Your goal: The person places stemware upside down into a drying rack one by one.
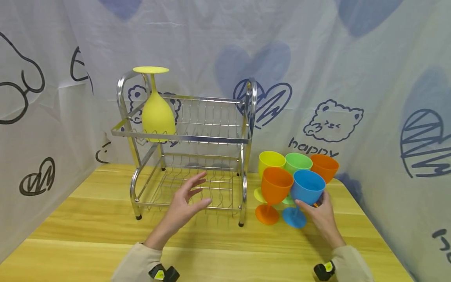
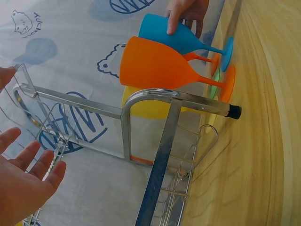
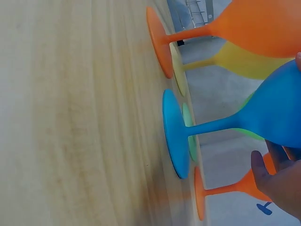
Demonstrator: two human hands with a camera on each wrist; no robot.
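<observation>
My right hand (image 1: 318, 215) grips the bowl of a blue plastic goblet (image 1: 308, 188), thumb on its near side and fingers round the right side. In the right wrist view the blue goblet's foot (image 3: 175, 134) is upright at the wooden tabletop. Left of it stands an orange goblet (image 1: 276, 186). Behind are a yellow goblet (image 1: 271, 160), a green goblet (image 1: 297, 161) and another orange goblet (image 1: 325, 166). My left hand (image 1: 184, 199) holds nothing, fingers spread before the rack's lower tier.
A two-tier metal dish rack (image 1: 190, 138) stands at the middle left of the wooden table (image 1: 225, 250). On its upper tier, a yellow goblet (image 1: 157, 113) rests upside down at the left end. A patterned white curtain (image 1: 211, 35) surrounds the table's back and sides.
</observation>
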